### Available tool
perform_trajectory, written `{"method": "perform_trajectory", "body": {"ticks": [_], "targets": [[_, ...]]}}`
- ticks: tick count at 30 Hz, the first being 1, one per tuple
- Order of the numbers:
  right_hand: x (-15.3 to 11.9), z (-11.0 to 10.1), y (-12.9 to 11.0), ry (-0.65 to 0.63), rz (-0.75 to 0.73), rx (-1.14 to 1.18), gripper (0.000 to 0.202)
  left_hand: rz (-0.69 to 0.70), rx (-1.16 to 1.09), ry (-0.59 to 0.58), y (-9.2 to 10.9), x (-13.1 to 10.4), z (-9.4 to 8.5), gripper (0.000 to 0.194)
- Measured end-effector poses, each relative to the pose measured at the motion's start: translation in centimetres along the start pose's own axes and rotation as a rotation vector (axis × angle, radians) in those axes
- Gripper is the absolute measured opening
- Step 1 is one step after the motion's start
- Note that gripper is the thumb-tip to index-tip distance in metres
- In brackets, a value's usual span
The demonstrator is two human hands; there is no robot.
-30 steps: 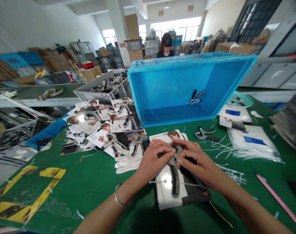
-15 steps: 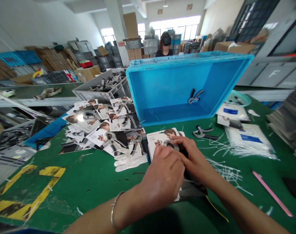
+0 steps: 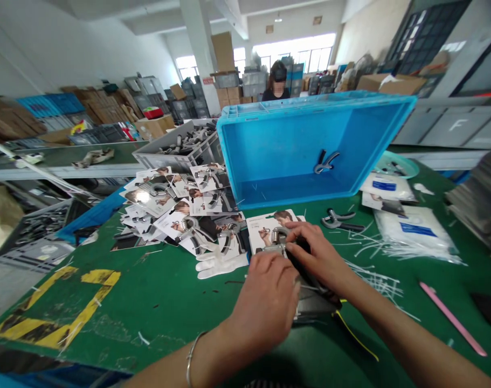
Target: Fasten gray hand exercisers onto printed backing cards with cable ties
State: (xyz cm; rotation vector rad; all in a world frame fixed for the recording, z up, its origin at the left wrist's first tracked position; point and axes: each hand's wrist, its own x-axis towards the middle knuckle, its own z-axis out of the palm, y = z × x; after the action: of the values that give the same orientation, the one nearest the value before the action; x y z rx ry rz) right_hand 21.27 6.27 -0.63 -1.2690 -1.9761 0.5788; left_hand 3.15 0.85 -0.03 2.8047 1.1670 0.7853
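Observation:
A grey and black hand grip strengthener (image 3: 278,237) with a metal spring lies on a printed card (image 3: 260,228) in front of me. My right hand (image 3: 318,252) holds it from the right, thumb and fingers closed near its curved end. Just below the spring, my left hand (image 3: 269,299) is curled with bent fingers at the near side of the strengthener; its fingertips are mostly hidden. Under my hands is a dark grey stack (image 3: 316,303), largely covered. A white glove (image 3: 221,264) lies to the left of the card.
Carded strengtheners (image 3: 188,229) are piled at left. A blue crate (image 3: 285,145) on its side holds one strengthener; another loose strengthener (image 3: 340,220) lies before it. White ties (image 3: 377,283), a tie bag (image 3: 415,231) and a pink cutter (image 3: 451,318) lie right. A person (image 3: 276,86) is behind the crate.
My left hand has shifted down and slightly left, uncovering more of the strengthener's spring. My right hand stays at the strengthener. The view has turned slightly left.

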Motion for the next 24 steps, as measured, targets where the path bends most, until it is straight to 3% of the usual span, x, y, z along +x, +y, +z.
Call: {"method": "perform_trajectory", "body": {"ticks": [3, 4, 6, 10, 14, 18, 24], "targets": [[-1.5, -1.4, -1.7, -0.046, -0.103, -0.123, 0.009, -0.290, 0.047, 0.027, -0.3, -2.4, -0.9, 0.062], [-2.1, -1.8, -2.4, -0.092, -0.136, -0.172, 0.010, -0.355, 0.038, 0.006, -0.5, -3.1, -1.1, 0.063], [-3.2, -2.0, -3.7, -0.200, -0.183, -0.272, 0.009, -0.434, -0.036, -0.068, -1.0, -3.8, -1.3, 0.046], [-3.8, -0.8, -4.9, -0.292, -0.226, -0.440, 0.006, -0.440, -0.142, -0.085, -1.3, -3.7, -1.2, 0.011], [-3.3, -0.4, -4.9, -0.298, -0.272, -0.504, 0.013, -0.386, -0.210, -0.076, -2.2, -3.9, -2.0, 0.014], [-3.0, -1.4, -4.8, -0.321, -0.240, -0.368, 0.017, -0.326, -0.426, 0.006, -3.6, -4.7, -2.7, 0.020], [-2.6, -0.8, -3.6, -0.247, -0.228, -0.094, 0.012, -0.472, -0.707, 0.166, -3.2, -3.0, -0.6, 0.012]]}}
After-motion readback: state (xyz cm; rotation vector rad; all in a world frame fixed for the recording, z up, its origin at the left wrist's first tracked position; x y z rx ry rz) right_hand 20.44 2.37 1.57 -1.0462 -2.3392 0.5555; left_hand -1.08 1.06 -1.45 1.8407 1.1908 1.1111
